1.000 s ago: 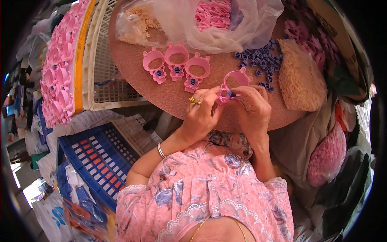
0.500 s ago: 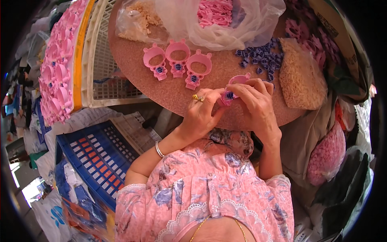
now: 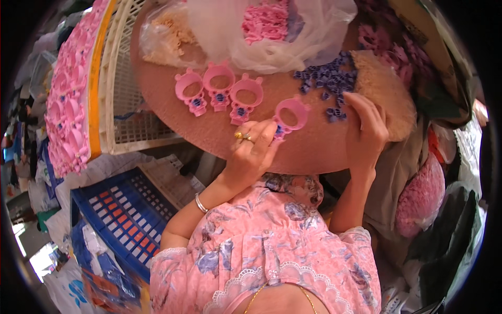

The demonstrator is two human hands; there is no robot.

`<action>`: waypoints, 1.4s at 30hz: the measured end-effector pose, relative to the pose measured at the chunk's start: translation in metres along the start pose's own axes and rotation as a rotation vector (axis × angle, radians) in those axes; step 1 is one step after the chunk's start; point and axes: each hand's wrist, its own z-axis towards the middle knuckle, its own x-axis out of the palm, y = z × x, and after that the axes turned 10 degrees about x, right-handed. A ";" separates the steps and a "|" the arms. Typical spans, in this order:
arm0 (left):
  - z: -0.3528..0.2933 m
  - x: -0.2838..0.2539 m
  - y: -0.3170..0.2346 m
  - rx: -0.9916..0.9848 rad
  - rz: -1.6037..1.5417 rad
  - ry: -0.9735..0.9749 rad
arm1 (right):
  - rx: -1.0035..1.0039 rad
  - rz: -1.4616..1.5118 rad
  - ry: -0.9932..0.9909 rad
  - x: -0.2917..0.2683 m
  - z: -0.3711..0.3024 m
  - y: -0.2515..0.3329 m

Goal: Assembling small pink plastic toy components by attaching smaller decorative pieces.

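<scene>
Beside blue pieces, right hand (hold unclear) likely picking; next needs fine pinch. Left hand pinches pink frame.

The nearest frame is candy pink with a deep blue inset, same as the three frames over on the left. Loose bits make a dark blue scatter against the mottled reddish-brown tabletop, and the bagged pieces are pale beige. I see a cream crate, a blue basket chequered white and coral through its grid, and a pink dress flowered in grey-blue, edged with white lace.
</scene>
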 end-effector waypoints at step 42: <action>0.006 -0.016 -0.009 0.104 0.142 0.007 | 0.960 1.404 0.360 0.050 -0.044 0.045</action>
